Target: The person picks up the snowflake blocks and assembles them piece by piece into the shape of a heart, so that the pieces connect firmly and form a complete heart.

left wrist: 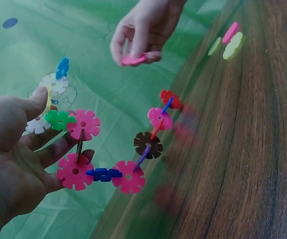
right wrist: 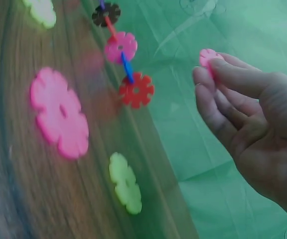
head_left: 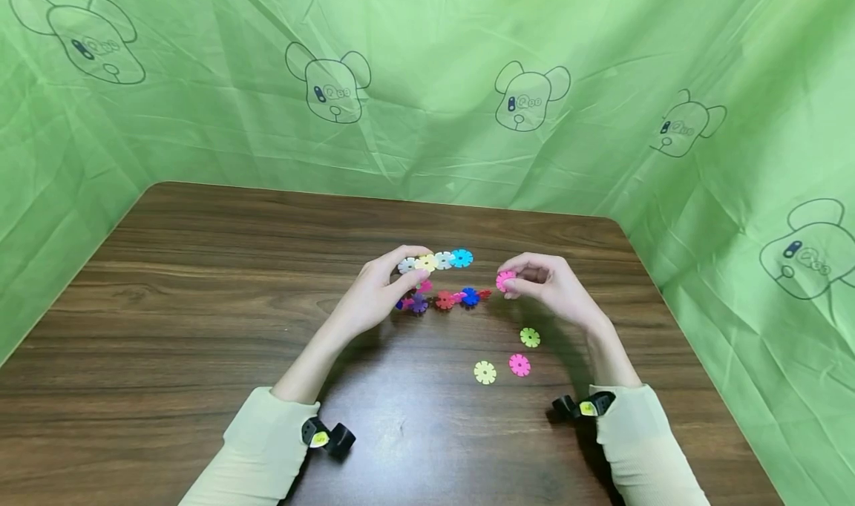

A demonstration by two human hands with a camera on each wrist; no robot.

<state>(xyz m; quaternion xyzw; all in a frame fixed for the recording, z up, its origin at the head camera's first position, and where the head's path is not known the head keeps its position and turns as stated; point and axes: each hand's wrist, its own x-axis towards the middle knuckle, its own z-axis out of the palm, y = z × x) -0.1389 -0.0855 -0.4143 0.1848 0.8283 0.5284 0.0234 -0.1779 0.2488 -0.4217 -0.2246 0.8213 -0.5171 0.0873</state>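
Note:
My left hand [head_left: 364,302] grips a chain of interlocking notched discs [left wrist: 128,176], with its thumb and fingers about the yellow and white part. From there the chain bends round through green, pink, brown and dark blue discs. A light blue disc [head_left: 462,258] makes one end and a red disc [right wrist: 136,90] the other. Across a gap to the right, my right hand [head_left: 557,287] pinches a single pink disc [head_left: 505,280] between thumb and fingertips, apart from the chain. The left fingers hide some of the joined discs in the head view.
Three loose discs lie flat on the brown wooden table [head_left: 200,328], nearer to me than the right hand: a pale yellow disc [head_left: 485,372], a pink disc [head_left: 519,365] and a yellow-green disc [head_left: 530,337]. A green cloth [head_left: 427,120] with printed outlines hangs behind the table and at its sides.

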